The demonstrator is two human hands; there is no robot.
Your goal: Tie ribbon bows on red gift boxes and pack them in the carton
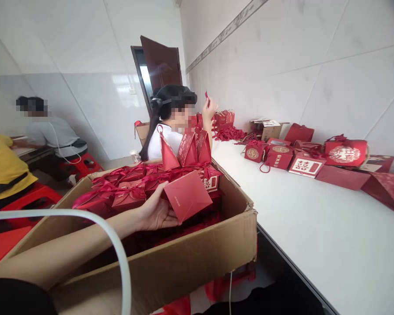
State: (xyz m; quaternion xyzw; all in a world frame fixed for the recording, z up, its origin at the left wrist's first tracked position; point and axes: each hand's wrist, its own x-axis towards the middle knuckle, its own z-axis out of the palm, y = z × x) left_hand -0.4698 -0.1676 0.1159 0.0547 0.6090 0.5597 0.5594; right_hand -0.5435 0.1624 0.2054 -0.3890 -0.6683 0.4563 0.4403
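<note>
My left hand (157,211) reaches in from the lower left and is closed on a small red gift box (188,197). The thumb lies along its upper left edge and the other fingers support it from below. A plain square face of the box, with folded seams, is turned towards me. It is held over a large cardboard box (216,238) filled with red gift boxes (130,195) tied with ribbons. Behind the held box stand several pointed red boxes (187,151). My right hand is out of view.
A white table (318,236) runs along the wall at right, bearing a row of red boxes (280,156) and a heap of red ribbons (230,133). A co-worker (166,142) sits beyond the carton with one hand raised. A white cable (116,245) crosses the left foreground.
</note>
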